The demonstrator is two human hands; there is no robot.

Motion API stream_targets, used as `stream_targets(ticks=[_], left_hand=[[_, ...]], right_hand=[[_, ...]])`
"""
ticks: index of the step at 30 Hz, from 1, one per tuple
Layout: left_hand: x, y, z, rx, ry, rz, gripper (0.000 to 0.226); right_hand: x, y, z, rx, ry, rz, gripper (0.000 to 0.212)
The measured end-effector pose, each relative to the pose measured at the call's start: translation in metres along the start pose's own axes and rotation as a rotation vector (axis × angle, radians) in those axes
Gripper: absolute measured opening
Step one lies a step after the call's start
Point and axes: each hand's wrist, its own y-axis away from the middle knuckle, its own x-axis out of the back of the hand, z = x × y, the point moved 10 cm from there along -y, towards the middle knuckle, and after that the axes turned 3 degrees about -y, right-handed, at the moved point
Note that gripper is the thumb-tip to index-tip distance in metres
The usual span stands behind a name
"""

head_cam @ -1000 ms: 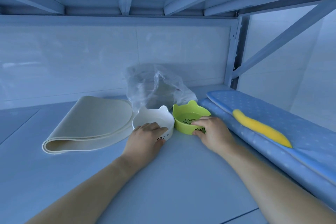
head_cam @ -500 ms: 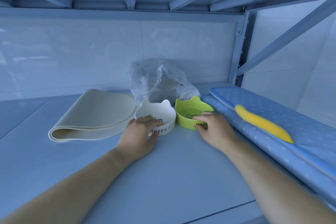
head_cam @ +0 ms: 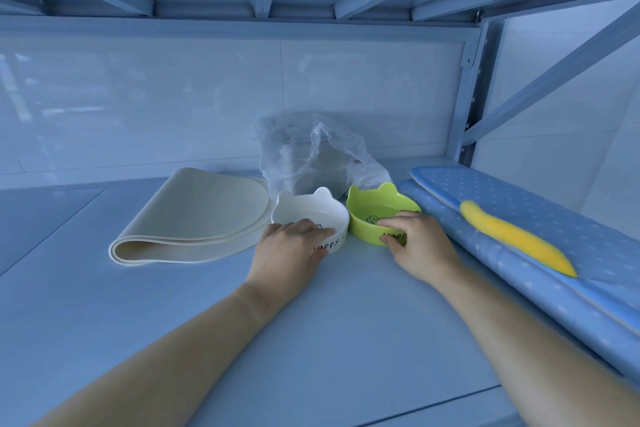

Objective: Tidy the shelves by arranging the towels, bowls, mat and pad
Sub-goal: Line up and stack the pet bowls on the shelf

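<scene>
Head view: I observe the left hand (head_cam: 291, 250) gripping the near rim of the white cat-eared ceramic bowl (head_cam: 304, 208), fingers curled over the edge. The right hand (head_cam: 419, 246) pinches the near rim of the green cat-eared ceramic bowl (head_cam: 377, 204), thumb on its outer wall. The bowls stand just beside each other on the grey shelf board (head_cam: 346, 322), between the folded cream mat (head_cam: 194, 215) and the blue dotted pad (head_cam: 519, 204). Compared with half a second ago, both grips and both bowl positions are unchanged.

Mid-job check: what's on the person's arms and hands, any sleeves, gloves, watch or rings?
Nothing worn shows. The left hand and right hand are ungloved, no rings or watch visible. Both forearms are bare to the frame edge, with no sleeve in view.
</scene>
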Motion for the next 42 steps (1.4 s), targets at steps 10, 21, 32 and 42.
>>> stream_targets(ticks=[10,21,32,42], left_hand=[[0.005,0.003,-0.011,-0.027,0.062,0.014,0.046],[0.042,0.015,-0.08,0.024,-0.029,-0.109,0.049],[0.048,0.057,-0.188,0.127,-0.348,-0.482,0.075],[0.042,0.07,-0.217,0.008,-0.181,-0.495,0.06]], right_hand=[[0.002,0.006,-0.018,0.047,-0.002,0.016,0.036],[-0.034,-0.009,-0.112,0.312,-0.04,-0.113,0.029],[-0.144,-0.048,-0.217,0.368,-0.059,-0.341,0.036],[-0.197,-0.057,-0.221,0.256,-0.066,-0.481,0.055]])
